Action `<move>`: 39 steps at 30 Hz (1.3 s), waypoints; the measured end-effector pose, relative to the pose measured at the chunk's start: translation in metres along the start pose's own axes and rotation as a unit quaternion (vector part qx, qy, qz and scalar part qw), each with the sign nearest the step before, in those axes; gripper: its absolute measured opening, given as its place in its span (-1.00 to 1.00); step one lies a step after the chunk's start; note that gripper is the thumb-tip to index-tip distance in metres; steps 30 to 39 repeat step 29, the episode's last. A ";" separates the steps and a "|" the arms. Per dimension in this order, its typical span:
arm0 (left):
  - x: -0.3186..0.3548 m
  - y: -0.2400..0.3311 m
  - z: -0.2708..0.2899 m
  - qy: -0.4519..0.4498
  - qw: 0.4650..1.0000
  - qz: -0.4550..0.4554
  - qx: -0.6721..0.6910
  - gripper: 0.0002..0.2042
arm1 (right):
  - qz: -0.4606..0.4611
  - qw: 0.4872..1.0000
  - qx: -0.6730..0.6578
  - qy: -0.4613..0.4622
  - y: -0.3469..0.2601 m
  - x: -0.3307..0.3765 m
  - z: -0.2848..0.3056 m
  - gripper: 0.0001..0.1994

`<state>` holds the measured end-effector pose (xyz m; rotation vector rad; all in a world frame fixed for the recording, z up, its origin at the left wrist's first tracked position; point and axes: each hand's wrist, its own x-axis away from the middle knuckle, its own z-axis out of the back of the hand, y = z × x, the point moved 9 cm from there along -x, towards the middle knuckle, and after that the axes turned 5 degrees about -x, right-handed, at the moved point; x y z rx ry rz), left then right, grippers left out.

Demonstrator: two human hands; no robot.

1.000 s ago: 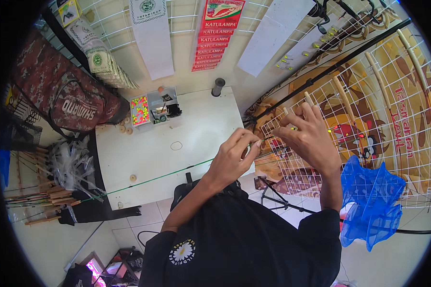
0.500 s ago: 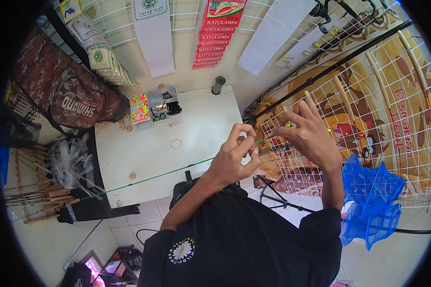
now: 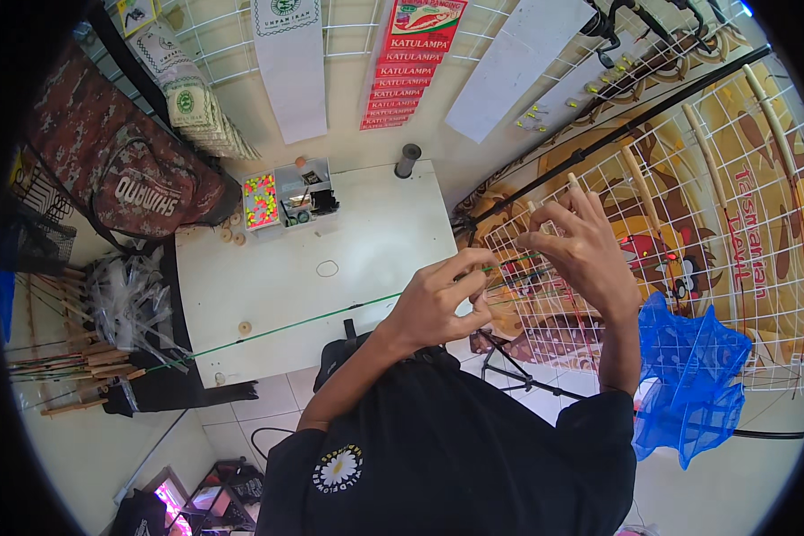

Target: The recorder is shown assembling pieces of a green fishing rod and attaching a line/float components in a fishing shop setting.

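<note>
A thin green fishing rod slants across the view from the lower left up to my hands. My left hand is closed around it, thumb and fingers curled. Farther right, my right hand is held higher, fingers bent and pinched together near the rod's thin end. Whatever lies between those right fingertips is too small to make out. Below the rod's middle part is the white table.
On the table stand a divided clear box with colourful beads, a dark cylinder, a cork-coloured disc and a thin loop. A white wire rack with rods is at right, above blue netting. Bundled rods lie at left.
My left hand has opened out slightly in its finger pose and shifted a little. My right hand has moved slightly right and down, its fingers curling differently. The rod's slant is nearly unchanged.
</note>
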<state>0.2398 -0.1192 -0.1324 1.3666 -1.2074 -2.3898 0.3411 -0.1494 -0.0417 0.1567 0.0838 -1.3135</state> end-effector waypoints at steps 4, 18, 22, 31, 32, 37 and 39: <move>-0.002 0.001 -0.001 -0.013 0.999 -0.011 -0.027 -0.85 | 0.013 1.000 -0.001 0.001 -0.002 -0.001 -0.001 -0.83; 0.000 0.000 -0.003 -0.029 0.998 -0.038 -0.049 -0.86 | 0.030 0.997 -0.025 -0.061 -0.001 -0.008 -0.010 -0.79; -0.003 0.001 0.000 -0.023 0.998 -0.025 -0.052 -0.84 | 0.032 0.998 -0.014 -0.055 -0.001 -0.007 -0.009 -0.78; 0.000 0.000 -0.001 -0.030 0.998 -0.037 -0.052 -0.86 | 0.022 0.996 0.002 -0.084 -0.004 -0.005 -0.009 -0.76; 0.000 0.000 -0.001 -0.030 0.998 -0.037 -0.052 -0.86 | 0.022 0.996 0.002 -0.084 -0.004 -0.005 -0.009 -0.76; 0.000 0.000 -0.001 -0.030 0.998 -0.037 -0.052 -0.86 | 0.022 0.996 0.002 -0.084 -0.004 -0.005 -0.009 -0.76; 0.000 0.000 -0.001 -0.030 0.998 -0.037 -0.052 -0.86 | 0.022 0.996 0.002 -0.084 -0.004 -0.005 -0.009 -0.76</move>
